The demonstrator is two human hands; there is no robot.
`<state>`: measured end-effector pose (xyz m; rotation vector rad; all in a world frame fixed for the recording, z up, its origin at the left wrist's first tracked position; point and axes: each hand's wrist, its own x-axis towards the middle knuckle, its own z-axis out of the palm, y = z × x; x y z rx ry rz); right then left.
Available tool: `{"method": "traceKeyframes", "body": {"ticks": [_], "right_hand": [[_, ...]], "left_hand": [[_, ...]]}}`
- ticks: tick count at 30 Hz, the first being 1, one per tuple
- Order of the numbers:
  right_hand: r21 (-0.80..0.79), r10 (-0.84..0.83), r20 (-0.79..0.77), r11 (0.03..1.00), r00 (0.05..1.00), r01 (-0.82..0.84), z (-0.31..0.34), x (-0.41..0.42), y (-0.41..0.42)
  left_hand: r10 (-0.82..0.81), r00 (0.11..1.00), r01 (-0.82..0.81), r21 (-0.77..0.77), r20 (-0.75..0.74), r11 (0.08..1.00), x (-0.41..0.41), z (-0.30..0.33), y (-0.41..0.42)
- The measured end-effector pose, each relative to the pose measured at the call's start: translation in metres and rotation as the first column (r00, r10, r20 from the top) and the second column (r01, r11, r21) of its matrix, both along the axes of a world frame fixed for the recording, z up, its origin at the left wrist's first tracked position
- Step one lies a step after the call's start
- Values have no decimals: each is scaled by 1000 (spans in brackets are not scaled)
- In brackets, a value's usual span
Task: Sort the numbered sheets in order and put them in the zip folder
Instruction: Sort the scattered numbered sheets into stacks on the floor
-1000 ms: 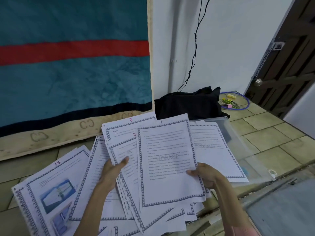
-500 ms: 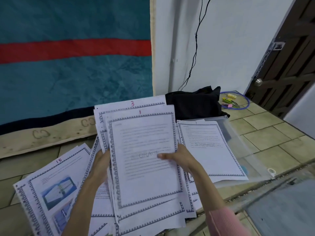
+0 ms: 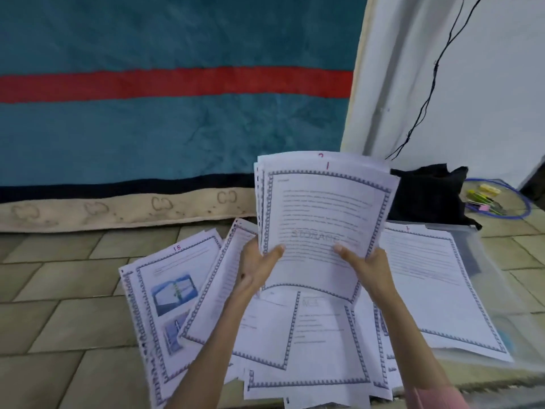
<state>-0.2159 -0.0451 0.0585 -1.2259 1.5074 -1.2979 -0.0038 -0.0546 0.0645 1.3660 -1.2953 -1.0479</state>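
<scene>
Matt white paper sheets with blue patterned borders [image 3: 321, 219] in my hands. Clear glossy plastic zip folder [image 3: 483, 278] under sheet. Teal plush cloth blanket with red stripe [image 3: 177, 119]. Black cloth bag [image 3: 427, 193]. Matt beige floor tiles [image 3: 59, 305].

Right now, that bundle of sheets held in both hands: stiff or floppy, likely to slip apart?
Probably floppy: the held stack bows across its top and bottom edges between the left hand and right hand. Likely light, since thumbs and fingers alone support it upright. Sheets may slide apart: edges at its top-left are already staggered, and nothing visibly binds them.
</scene>
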Motion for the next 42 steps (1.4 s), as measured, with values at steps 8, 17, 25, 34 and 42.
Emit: {"method": "traceKeyframes", "body": {"ticks": [8,17,25,34,42], "right_hand": [[108,-199,-74,972,977,206,3,-62,4],[335,-338,-335,830,880,447,-11,-124,32],[413,-280,-671,628,687,660,-27,-153,34],[155,33,-88,988,996,-19,42,11,27],[145,179,-551,982,815,-119,27,25,21]], "left_hand": [[193,851,-332,216,489,918,71,-35,1],[2,895,-193,384,446,903,73,-41,5],[31,965,-129,364,261,922,70,-19,1],[-91,988,125,305,-126,944,-1,0,16],[-102,975,33,323,199,946,-1,-33,24]]}}
